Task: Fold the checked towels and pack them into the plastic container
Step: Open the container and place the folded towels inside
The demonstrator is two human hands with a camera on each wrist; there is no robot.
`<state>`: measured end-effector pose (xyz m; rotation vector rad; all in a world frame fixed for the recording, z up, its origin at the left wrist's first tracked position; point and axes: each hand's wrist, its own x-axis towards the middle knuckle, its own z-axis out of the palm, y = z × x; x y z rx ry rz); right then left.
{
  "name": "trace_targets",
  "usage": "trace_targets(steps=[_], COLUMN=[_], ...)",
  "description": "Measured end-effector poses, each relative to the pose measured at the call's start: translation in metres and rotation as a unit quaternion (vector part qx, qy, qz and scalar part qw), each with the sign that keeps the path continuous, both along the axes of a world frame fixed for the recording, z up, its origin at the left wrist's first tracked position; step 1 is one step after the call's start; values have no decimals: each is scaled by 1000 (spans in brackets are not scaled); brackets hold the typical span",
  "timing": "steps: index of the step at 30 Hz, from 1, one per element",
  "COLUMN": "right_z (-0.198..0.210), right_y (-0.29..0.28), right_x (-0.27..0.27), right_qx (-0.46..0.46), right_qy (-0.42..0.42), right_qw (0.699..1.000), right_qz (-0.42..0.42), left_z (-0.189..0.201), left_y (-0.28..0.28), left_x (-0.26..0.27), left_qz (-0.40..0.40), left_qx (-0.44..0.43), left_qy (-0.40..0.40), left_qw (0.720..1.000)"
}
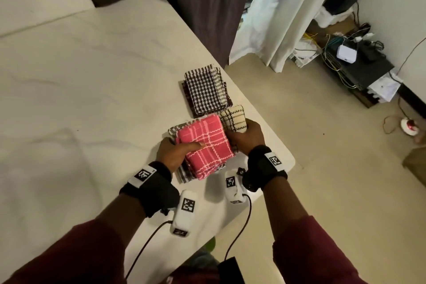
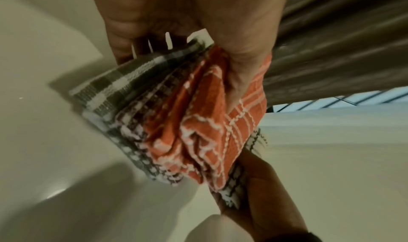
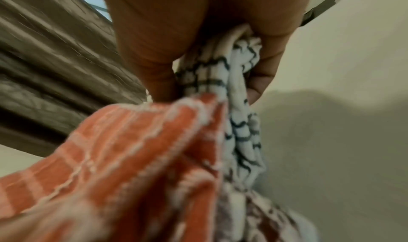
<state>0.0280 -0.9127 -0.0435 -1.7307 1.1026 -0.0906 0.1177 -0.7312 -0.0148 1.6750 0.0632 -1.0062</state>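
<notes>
A folded pink checked towel (image 1: 205,145) tops a small stack with a black-and-white checked towel (image 2: 106,88) under it, at the table's near right corner. My left hand (image 1: 176,152) grips the stack's left side, thumb lying across the pink towel (image 2: 212,123). My right hand (image 1: 242,135) holds the right side and pinches a folded cream towel with dark lines (image 1: 234,119), which shows bunched between thumb and fingers in the right wrist view (image 3: 216,71). A second folded black-and-white checked stack (image 1: 205,90) lies just beyond. No plastic container is in view.
The white table (image 1: 92,99) stretches left and away; its right edge (image 1: 272,122) runs close beside my right hand. A dark curtain (image 1: 196,7) and a white curtain (image 1: 276,11) hang beyond. Electronics and tangled cables (image 1: 350,57) sit on the floor at right.
</notes>
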Motion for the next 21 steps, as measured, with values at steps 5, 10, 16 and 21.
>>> trace_targets(steps=[5, 10, 16, 21], right_z=[38, 76, 109, 115], right_y=[49, 123, 249, 340], right_x=[4, 46, 105, 139], right_qx=[51, 157, 257, 325], right_qy=[-138, -238, -254, -215], right_qw=[989, 955, 920, 909], right_qz=[34, 83, 150, 151], left_z=[41, 88, 118, 109], left_y=[49, 163, 334, 452], left_x=[5, 24, 24, 12], left_qz=[23, 98, 280, 346], left_qx=[-79, -119, -135, -143], left_qy=[-53, -111, -131, -55], left_qw=[995, 982, 941, 925])
